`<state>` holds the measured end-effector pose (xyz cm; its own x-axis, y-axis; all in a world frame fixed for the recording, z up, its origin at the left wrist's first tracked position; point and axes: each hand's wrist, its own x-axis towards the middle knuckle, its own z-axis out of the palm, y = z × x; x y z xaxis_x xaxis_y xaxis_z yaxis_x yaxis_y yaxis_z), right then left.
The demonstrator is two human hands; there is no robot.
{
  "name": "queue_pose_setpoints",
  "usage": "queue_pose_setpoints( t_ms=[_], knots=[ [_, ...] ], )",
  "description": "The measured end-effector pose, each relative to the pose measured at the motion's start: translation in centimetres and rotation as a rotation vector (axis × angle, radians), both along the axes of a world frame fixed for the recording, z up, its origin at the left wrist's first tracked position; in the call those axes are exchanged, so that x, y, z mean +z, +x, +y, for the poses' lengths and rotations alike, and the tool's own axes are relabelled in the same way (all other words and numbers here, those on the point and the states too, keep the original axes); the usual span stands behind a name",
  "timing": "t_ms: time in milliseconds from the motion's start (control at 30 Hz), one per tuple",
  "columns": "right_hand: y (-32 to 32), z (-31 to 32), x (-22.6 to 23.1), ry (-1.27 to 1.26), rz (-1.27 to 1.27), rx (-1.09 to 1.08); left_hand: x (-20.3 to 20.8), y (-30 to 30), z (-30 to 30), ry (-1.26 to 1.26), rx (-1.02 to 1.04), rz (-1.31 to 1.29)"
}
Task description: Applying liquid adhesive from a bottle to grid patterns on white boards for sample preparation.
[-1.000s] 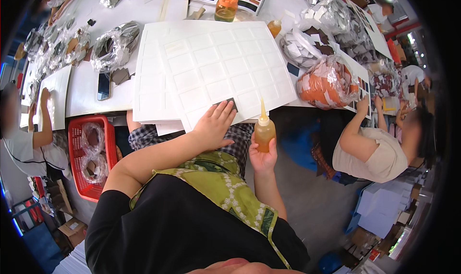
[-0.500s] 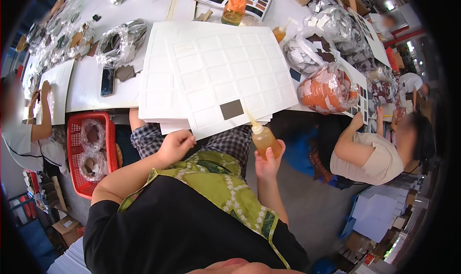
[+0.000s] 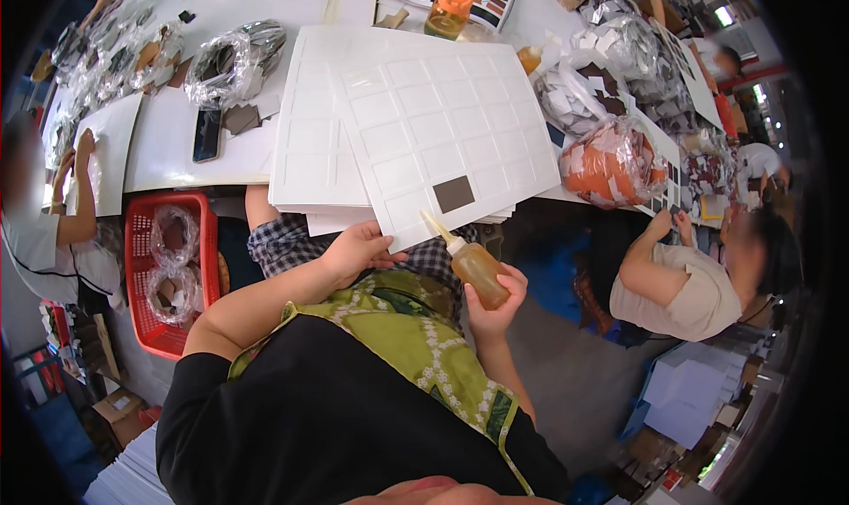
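My right hand [image 3: 497, 300] is wrapped round a squeeze bottle [image 3: 478, 273] of amber liquid, probably glue. The bottle leans left, and its pale nozzle points at the near end of a white card [image 3: 469, 125] with rows of embossed rectangles. A dark brown-grey chip [image 3: 454, 194] lies in one rectangle, just right of the nozzle tip. Whether the tip touches the card I cannot tell. My left hand [image 3: 358, 250] pinches the card's near left corner. Beneath lies a stack of similar white cards [image 3: 305, 151], overhanging the table edge.
Bags of loose chips [image 3: 610, 164] crowd the right side; more bags [image 3: 234, 63] and a phone [image 3: 207, 135] are on the left. An orange-topped jar [image 3: 448, 14] and a colour sample card [image 3: 491, 1] stand behind. A red basket [image 3: 141, 275] is left of my legs. People work on both sides.
My left hand has moved right and taken hold of the card's corner. The bottle has tilted further left, its nozzle passing from the chip's right side to its left.
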<state>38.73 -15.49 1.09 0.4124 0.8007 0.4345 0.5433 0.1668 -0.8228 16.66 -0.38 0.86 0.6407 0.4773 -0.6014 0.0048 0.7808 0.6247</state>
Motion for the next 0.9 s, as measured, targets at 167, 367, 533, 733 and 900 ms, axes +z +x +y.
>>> queue_pose_setpoints(
  t_ms=[167, 367, 533, 733, 900],
  knots=[
    [0.1, -0.3, 0.0, -0.022, -0.020, -0.022, 0.1, 0.0, -0.1, -0.011, 0.018, -0.003],
    [-0.3, -0.4, 0.0, -0.022, -0.097, -0.033, 0.5, 0.2, -0.2, 0.020, 0.029, 0.001],
    [-0.9, -0.3, -0.4, -0.030, -0.050, 0.057, 1.1, 0.4, -0.3, 0.018, 0.044, -0.007],
    [-1.5, 1.7, -0.6, 0.012, 0.209, -0.084, 1.2, 0.2, -0.3, 0.027, 0.018, 0.001],
    [-1.4, 2.1, -0.4, -0.005, -0.088, -0.034, 1.2, 0.2, -0.3, 0.039, 0.017, -0.023]
  ],
)
